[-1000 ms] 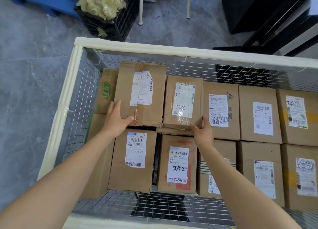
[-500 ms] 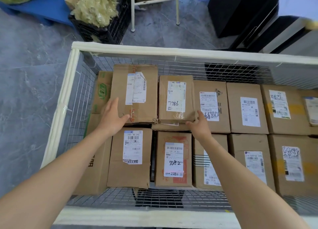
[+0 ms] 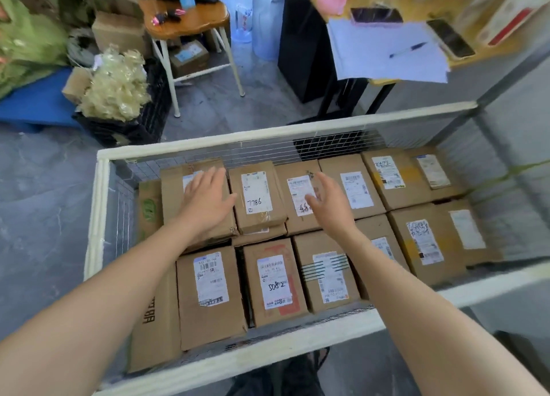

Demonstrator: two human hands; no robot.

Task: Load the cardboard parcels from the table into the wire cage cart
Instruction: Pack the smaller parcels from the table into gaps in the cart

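The wire cage cart (image 3: 101,205) with a white padded rim holds several cardboard parcels with white labels, packed in two rows. My left hand (image 3: 205,199) hovers open, fingers spread, over the far-left parcel (image 3: 175,193). My right hand (image 3: 329,202) is open too, raised over the parcel with a scribbled label (image 3: 297,193). Between my hands lies the parcel marked 7786 (image 3: 257,196), held by neither hand. A parcel marked 5082 (image 3: 273,279) sits in the near row.
A wooden stool (image 3: 190,20) and a black crate of pale packing filler (image 3: 119,98) stand beyond the cart on the grey floor. A table (image 3: 506,47) at the upper right carries papers, a pen and phones. A blue pallet (image 3: 35,101) lies far left.
Both hands have let go of the far-row parcels' near edges and lifted, fingers spread. The view has tilted up, showing the stool and table.
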